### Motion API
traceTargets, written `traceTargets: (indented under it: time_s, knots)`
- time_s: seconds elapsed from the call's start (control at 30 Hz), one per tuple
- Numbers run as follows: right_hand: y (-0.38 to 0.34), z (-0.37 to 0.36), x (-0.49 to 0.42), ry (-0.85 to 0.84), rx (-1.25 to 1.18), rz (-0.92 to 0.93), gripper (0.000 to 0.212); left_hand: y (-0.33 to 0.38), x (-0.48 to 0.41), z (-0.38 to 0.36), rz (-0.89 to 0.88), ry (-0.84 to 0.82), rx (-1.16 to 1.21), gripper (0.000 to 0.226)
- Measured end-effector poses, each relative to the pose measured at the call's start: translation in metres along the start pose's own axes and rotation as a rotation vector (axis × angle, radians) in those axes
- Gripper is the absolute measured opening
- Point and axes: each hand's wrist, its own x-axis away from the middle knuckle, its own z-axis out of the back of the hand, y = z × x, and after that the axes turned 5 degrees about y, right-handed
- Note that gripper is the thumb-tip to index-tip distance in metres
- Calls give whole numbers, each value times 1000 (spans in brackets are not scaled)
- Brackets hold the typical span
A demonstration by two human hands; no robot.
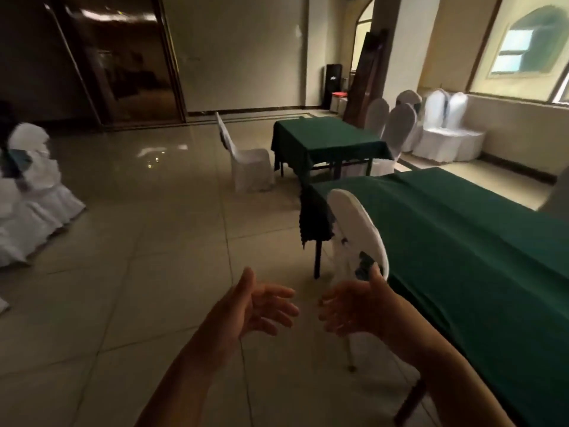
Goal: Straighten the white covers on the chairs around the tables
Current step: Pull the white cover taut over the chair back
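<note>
Nearest chair cover sits on a chair pushed in at the left edge of the near green table, seen edge-on, a dark bow or tear low on its back, can't tell which. A bare metal leg shows below, so the skirt looks ridden up or not pulled down. Right hand spread, palm in, thumb tip close to the cover's lower back edge, contact unclear. Left hand also spread, palm facing the right one, holding nothing, well clear of the fabric. Risks: tugging one side only would skew the cover more; pulling hard with the chair jammed against the tablecloth could drag that cloth or tip the light chair. More covered chairs at the far table and left wall not reached yet
</note>
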Motion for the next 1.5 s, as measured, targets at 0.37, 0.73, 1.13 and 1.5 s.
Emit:
traceTargets:
  time_s: [0.37,0.73,1.13,1.5]
  knots:
    - [-68,39,-301,-158,-94,59,95,56,-269,128,-29,24,-21,89]
    - [-168,140,-621,-165,23,98,85,108,-586,204,-86,148,-17,91]
    - [-218,191,-941,-174,-5,110,86,138,-883,345,-137,146,49,97]
    - [-287,308,-1132,267,-139,176,82,211,-1216,362,-101,-279,-10,97]
